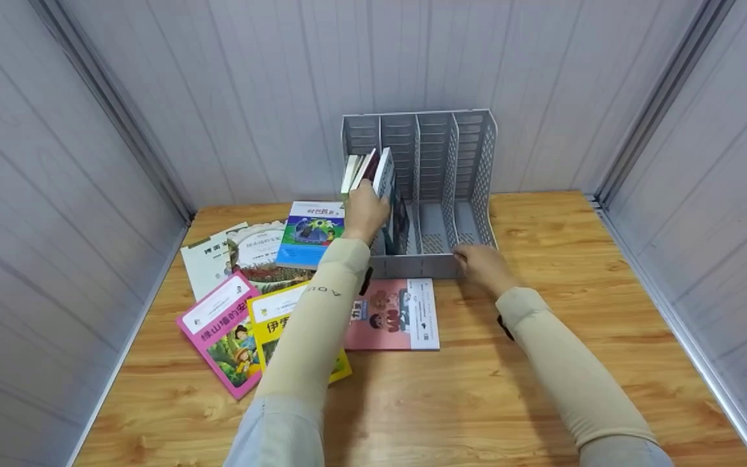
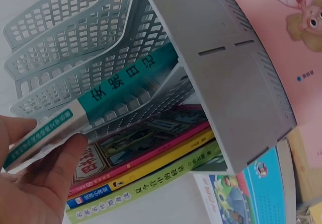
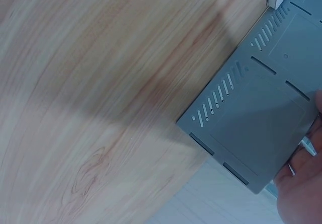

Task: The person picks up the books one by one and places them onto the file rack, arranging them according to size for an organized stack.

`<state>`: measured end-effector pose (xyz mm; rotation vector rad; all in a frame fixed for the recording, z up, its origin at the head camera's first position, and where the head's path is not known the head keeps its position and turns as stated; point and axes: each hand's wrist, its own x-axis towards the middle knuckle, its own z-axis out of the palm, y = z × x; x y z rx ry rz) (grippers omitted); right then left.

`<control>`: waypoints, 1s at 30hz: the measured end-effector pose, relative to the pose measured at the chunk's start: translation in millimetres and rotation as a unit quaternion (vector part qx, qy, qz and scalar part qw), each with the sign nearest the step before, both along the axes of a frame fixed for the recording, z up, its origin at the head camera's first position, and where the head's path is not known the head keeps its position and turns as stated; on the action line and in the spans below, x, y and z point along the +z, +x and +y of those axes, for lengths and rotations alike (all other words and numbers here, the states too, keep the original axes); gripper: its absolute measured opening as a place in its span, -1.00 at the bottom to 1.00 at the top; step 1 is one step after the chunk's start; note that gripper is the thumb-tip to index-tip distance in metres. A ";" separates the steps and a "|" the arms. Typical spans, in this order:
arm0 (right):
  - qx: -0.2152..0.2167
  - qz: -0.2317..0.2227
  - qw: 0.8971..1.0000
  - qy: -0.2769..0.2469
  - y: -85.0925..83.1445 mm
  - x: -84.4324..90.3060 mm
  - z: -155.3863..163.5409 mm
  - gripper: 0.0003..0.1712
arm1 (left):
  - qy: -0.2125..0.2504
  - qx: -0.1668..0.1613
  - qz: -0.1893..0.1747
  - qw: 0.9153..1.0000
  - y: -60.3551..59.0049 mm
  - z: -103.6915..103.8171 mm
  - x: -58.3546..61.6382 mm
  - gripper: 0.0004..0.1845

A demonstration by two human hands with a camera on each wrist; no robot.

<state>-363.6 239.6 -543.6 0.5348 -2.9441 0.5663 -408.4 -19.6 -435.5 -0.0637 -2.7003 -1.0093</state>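
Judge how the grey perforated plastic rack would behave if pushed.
The grey perforated plastic rack itself is probably light for its size, given its many cut-outs. It would likely slide before tipping, since its wide base rests on a smooth-looking wood-grain table.

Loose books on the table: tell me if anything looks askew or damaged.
The magenta book and yellow book lie slanted near the gray rack, which looks untidy against the squared-up pink book. No damage or spill shows.
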 end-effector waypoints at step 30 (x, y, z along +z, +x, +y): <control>0.092 0.082 0.989 -0.077 48.8 17.1 -14.2 -0.58 | -0.093 -0.107 -0.023 0.990 38.9 -46.3 -30.3 -0.36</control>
